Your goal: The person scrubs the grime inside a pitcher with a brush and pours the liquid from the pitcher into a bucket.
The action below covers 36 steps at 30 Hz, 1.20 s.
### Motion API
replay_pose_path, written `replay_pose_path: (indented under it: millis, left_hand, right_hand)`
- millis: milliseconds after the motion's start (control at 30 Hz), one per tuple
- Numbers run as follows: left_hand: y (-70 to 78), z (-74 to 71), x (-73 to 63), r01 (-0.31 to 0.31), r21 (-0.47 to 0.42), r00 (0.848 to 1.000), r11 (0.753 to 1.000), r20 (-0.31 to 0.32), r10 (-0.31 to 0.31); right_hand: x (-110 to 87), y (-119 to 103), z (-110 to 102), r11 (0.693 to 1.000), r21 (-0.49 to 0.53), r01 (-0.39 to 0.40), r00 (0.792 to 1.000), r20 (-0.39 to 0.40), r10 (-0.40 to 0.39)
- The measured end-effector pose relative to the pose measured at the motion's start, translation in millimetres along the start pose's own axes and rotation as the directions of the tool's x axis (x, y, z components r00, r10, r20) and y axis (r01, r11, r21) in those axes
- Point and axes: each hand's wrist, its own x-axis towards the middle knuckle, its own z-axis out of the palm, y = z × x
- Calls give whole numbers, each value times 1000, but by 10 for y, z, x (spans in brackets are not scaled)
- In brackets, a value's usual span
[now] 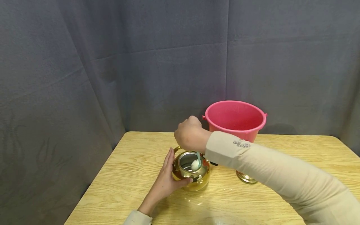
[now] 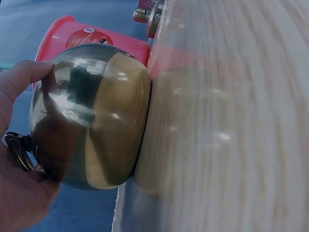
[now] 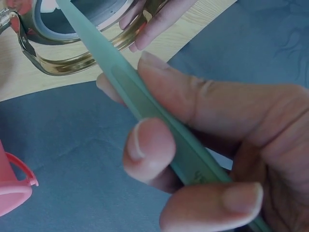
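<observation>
A shiny gold kettle (image 1: 201,183) without a lid stands on the table, its round mouth facing up. My left hand (image 1: 166,178) grips its near left side, thumb across the front and fingers along the flank. Above the kettle, my right hand (image 1: 189,133) holds a brush by its pale green handle (image 3: 126,89), fingers and thumb wrapped around it. The white brush head (image 1: 195,165) is inside the kettle's mouth. The kettle's curved carrying handle (image 3: 60,66) is folded down to the far side. My right forearm hides part of the kettle's right side.
A pink bucket (image 1: 235,116) stands behind and to the right of the kettle. Under my right sleeve, a round gold base (image 1: 246,177) shows on the wood-grain table (image 1: 118,175). Grey cloth (image 1: 174,78) hangs along the back and left.
</observation>
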Motion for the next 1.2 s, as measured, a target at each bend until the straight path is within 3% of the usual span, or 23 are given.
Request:
replay_pose_path:
  millis: [467,1200]
  left_hand:
    - [-26,2,16,-6,4,1000,1000,1,6]
    - [-36,-20,22,-2,-4,1000,1000,2,2]
  right_hand:
    - [-38,-48,56,999,12,-39,998,-47,40]
    - [-139,-45,141,1000,-10,-21,991,-130,19]
